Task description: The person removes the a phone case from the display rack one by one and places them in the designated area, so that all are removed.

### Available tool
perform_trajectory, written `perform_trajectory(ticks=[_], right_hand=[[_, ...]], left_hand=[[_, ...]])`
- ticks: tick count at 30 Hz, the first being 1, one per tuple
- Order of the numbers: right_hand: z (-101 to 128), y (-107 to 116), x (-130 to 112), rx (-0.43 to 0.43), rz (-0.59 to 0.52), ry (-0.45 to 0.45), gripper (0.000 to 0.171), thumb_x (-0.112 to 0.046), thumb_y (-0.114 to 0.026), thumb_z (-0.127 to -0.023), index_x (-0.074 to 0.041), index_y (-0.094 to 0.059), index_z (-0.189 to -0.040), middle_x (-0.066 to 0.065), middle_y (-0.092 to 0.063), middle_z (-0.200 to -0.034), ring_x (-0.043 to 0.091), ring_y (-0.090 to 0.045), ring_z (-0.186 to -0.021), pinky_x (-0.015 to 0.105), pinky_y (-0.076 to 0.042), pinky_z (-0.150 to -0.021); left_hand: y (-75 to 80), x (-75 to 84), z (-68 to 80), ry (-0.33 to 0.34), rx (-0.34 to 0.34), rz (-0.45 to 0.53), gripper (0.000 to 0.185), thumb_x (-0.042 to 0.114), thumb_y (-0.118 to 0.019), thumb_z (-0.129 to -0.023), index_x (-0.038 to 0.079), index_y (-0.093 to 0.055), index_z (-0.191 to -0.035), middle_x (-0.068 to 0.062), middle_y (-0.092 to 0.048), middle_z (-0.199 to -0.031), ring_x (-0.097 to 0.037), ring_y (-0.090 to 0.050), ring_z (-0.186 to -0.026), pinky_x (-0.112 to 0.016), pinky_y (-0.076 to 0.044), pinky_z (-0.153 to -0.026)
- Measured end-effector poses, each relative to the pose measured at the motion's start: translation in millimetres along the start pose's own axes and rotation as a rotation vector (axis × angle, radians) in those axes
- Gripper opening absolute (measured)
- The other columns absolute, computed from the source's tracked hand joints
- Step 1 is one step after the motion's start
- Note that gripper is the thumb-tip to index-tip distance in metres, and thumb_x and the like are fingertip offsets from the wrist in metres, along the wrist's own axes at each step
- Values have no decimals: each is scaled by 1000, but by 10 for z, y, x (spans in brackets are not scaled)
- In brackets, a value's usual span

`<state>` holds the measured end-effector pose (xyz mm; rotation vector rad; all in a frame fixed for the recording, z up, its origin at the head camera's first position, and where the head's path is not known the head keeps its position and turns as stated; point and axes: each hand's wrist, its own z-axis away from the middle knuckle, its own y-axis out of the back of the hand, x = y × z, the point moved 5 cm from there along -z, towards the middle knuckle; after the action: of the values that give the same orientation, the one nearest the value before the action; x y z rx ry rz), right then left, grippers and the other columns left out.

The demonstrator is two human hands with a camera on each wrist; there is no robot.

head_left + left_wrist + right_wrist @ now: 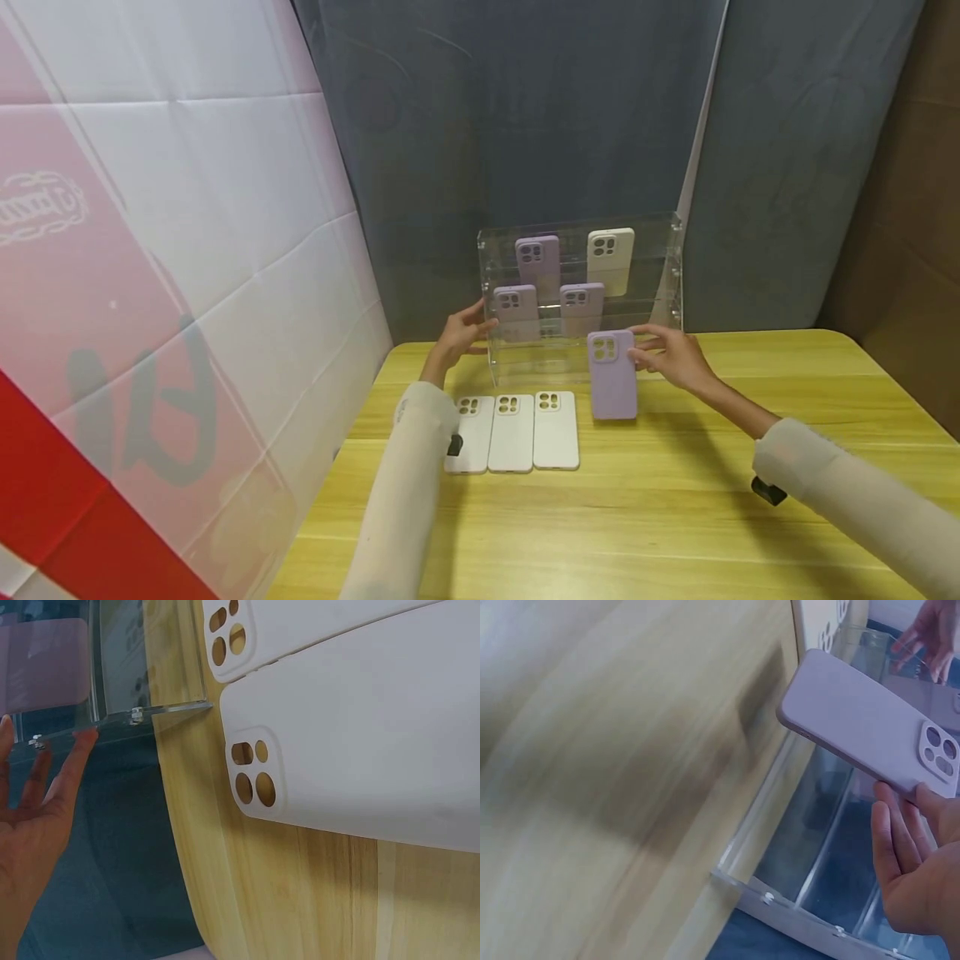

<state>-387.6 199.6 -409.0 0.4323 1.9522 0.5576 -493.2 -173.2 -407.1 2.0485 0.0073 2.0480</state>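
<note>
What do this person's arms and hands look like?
Both arms wear long, cream-coloured sleeves: the left sleeve and right sleeve end before the hands. A small black piece shows beneath the right cuff, another by the left. The left hand and right hand wear no gloves.

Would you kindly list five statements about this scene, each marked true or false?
1. The right hand holds a purple phone case. True.
2. The left hand is at the side of the clear display rack. True.
3. Everything on the rack is purple. False: a white case stands at its upper right.
4. Three white cases lie side by side on the wood-grain table. True.
5. Their camera ends face away from the rack. False: the camera cutouts are nearest it.
</note>
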Motion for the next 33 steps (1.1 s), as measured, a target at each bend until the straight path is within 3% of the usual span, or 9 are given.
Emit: perform_trajectory(ticks=[7, 13, 26, 33], right_hand=[[49, -152, 89, -19, -42, -25, 45, -1, -74, -95, 9, -59, -136, 33, -72, -109, 44, -76, -80, 48, -68, -70], [72, -249, 158, -24, -72, -61, 45, -1, -73, -96, 10, -58, -137, 35, -71, -110, 44, -76, -80, 53, -66, -71], [127, -411, 205, -9, -39, -28, 48, -4, -77, -94, 8, -61, -137, 32, -73, -109, 43, -75, -74, 52, -67, -65], [158, -531, 292, -16, -56, -76, 47, -3, -77, -93, 10, -61, -136, 31, -73, -109, 36, -76, -68, 43, -67, -60]], left_hand=[[16, -29, -5, -3, -1, -7, 70, 19, -71, -101, 26, -37, -162, -20, -53, -152, -46, -57, -131, -60, -57, -103], [12, -25, -12, 2, 7, -5, 70, 18, -71, -101, 26, -38, -162, -20, -55, -150, -45, -58, -130, -60, -58, -101], [0, -11, -9, 10, 9, 9, 69, 17, -71, -101, 26, -39, -161, -20, -53, -152, -45, -57, -132, -62, -55, -104], [6, -15, -33, 13, -6, 52, 69, 16, -70, -101, 26, -39, -161, -22, -53, -151, -47, -54, -134, -65, -51, -108]])
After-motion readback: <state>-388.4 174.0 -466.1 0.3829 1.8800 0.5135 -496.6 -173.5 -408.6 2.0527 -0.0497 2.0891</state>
